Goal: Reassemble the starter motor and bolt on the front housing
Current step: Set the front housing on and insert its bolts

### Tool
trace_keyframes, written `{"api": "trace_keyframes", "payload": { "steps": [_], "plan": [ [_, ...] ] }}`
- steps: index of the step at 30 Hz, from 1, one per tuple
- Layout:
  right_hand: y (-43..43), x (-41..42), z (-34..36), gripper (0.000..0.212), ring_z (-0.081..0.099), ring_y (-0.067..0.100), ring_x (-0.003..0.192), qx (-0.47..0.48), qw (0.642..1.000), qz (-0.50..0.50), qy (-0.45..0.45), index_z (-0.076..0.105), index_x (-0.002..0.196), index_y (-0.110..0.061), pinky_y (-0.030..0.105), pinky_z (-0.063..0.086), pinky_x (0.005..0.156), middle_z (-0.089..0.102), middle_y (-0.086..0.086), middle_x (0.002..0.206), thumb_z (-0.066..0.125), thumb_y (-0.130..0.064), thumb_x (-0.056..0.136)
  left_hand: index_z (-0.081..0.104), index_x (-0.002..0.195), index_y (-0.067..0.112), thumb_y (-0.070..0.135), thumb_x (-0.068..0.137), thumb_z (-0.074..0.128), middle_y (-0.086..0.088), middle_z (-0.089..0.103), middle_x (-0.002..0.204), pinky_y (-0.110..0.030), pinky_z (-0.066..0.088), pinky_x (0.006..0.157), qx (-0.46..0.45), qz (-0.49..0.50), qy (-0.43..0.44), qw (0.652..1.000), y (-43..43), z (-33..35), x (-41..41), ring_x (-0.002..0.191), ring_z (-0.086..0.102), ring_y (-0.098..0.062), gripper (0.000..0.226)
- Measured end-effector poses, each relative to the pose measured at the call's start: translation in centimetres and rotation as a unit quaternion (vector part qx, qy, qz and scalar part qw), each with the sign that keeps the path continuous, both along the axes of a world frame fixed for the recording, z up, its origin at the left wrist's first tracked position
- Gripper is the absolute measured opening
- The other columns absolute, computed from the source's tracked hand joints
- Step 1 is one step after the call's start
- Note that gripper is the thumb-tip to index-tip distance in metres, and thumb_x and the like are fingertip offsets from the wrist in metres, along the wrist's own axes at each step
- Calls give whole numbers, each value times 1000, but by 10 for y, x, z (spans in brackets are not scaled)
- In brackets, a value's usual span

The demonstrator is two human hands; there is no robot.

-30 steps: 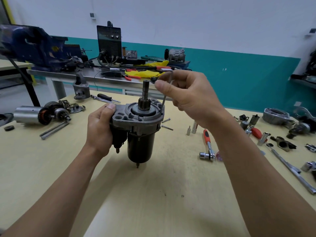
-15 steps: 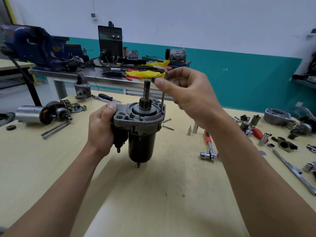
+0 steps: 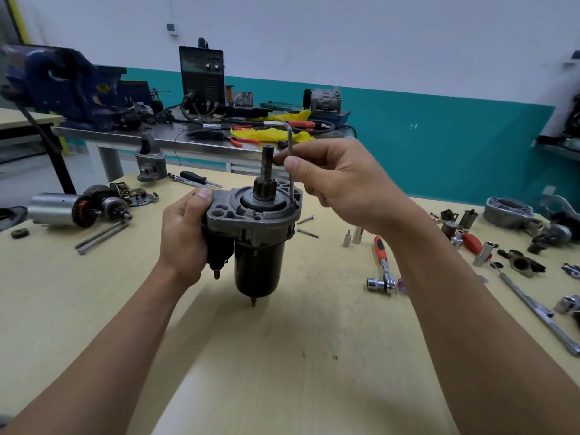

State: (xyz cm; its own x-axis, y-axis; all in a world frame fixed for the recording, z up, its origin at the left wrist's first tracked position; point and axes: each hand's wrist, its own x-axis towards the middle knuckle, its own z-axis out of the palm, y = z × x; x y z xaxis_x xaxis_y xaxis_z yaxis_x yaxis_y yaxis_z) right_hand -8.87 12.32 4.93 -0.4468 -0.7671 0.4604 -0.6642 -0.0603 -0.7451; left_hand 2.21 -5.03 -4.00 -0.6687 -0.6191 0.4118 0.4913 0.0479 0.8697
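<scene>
The starter motor [image 3: 259,262] stands upright on the yellow table, black body down, pinion shaft up. Its grey front housing [image 3: 251,221] sits on top. My left hand [image 3: 185,233] grips the housing and solenoid from the left. My right hand [image 3: 339,183] pinches an L-shaped hex key [image 3: 291,158] between thumb and fingers. The key stands vertical with its tip in the housing's right rim and its short arm pointing left at the top. Two loose bolts [image 3: 306,226] lie just right of the motor.
A red-handled ratchet [image 3: 383,262] and small sockets [image 3: 353,237] lie to the right, with a long bar [image 3: 533,309] and metal parts further right. At left sit an armature [image 3: 78,208], long bolts [image 3: 100,237] and another housing [image 3: 150,161]. A cluttered bench stands behind.
The hex key has turned in my right hand: its short arm now points left and shows above the fingers. The left hand and the motor have stayed put.
</scene>
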Motion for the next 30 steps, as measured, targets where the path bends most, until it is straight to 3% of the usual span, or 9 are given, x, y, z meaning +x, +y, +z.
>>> {"api": "trace_keyframes", "payload": {
  "steps": [2, 5, 10, 13, 15, 19, 23, 27, 30],
  "plan": [
    [-3, 1, -1, 10, 58, -6, 61, -20, 999, -33, 35, 73, 94, -17, 12, 46, 57, 65, -20, 64, 63, -18, 95, 58, 111, -17, 51, 79, 55, -46, 57, 113, -68, 42, 97, -4, 7, -2, 1000, 0, 0, 0, 106, 56, -59, 76],
    [-8, -1, -7, 14, 57, 5, 62, -66, 994, -76, 42, 70, 75, -21, 30, 54, 62, 64, -6, 67, 73, -21, 89, 60, 106, -13, 51, 78, 55, -46, 57, 112, -68, 42, 96, 0, 11, 0, 1000, 1, 1, -1, 103, 58, -56, 71],
    [-11, -5, -14, 27, 48, 6, 53, -113, 989, -92, -10, 62, 61, -22, 22, 43, 53, 56, -12, 55, 80, -21, 82, 57, 105, -18, 51, 78, 55, -49, 55, 111, -69, 42, 96, 4, 7, 2, 1000, 3, 2, 0, 104, 57, -59, 74],
    [-10, -6, -14, 23, 49, 4, 52, -110, 990, -82, -22, 64, 67, -16, 15, 41, 49, 57, -10, 58, 81, -23, 80, 55, 106, -20, 51, 78, 56, -51, 53, 110, -71, 41, 95, 2, -3, 4, 1000, 2, 1, -1, 99, 57, -56, 76],
    [-7, -6, -11, 20, 55, 1, 60, -97, 992, -71, -44, 68, 84, -13, 12, 42, 51, 62, -6, 70, 80, -28, 80, 59, 101, -14, 51, 78, 56, -49, 55, 110, -72, 41, 94, 2, 4, 2, 1000, 3, 2, 0, 102, 55, -62, 69],
    [-2, -6, 0, 43, 63, 3, 73, -121, 986, -30, -110, 63, 118, -20, 16, 47, 57, 69, -6, 93, 70, -39, 81, 55, 98, -17, 51, 78, 55, -52, 51, 108, -69, 43, 89, -4, 14, -5, 1000, 3, 3, 0, 94, 57, -47, 71],
    [-4, -5, 3, 28, 62, 15, 78, -149, 982, -11, -115, 68, 107, -22, 27, 45, 59, 70, -3, 93, 53, -39, 91, 50, 105, -24, 51, 77, 56, -54, 48, 110, -75, 39, 91, -2, -11, -4, 1000, 2, 3, -1, 95, 53, -60, 81],
    [-2, -10, 0, 43, 58, 17, 81, -146, 961, 85, -219, 69, 104, -16, 32, 40, 69, 70, 2, 89, 36, -43, 98, 51, 106, -24, 51, 77, 55, -54, 48, 110, -76, 38, 91, -9, 1, -10, 1000, 3, 3, 0, 94, 54, -50, 80],
    [-2, -13, -5, 50, 54, 19, 85, -146, 926, 173, -301, 71, 103, -13, 38, 34, 80, 64, 2, 78, 29, -40, 102, 51, 105, -23, 51, 77, 55, -54, 48, 110, -76, 37, 92, -6, 0, -12, 1000, 3, 3, 1, 96, 53, -58, 79]
  ]
}}
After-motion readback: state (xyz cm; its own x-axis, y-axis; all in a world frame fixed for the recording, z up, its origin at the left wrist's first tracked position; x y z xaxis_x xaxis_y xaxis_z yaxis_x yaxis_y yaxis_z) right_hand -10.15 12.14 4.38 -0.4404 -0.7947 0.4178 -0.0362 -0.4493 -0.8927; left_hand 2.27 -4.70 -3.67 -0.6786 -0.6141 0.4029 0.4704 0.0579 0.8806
